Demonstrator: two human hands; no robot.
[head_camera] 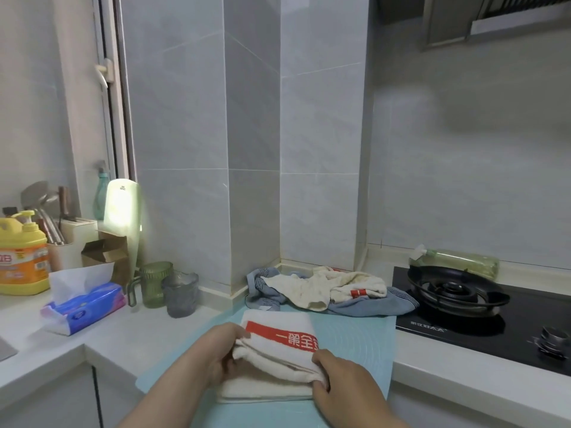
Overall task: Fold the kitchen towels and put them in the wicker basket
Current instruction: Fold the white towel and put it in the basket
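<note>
Towel (w/ red stripe) pinched each end by left hand & right hand fingers.

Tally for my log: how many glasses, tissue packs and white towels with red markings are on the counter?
Glasses: 2 (green glass, grey glass)
Tissue packs: 1 (tissue pack)
Red-marked towels: 2 (folded towel, piled towel)
Total: 5
</note>
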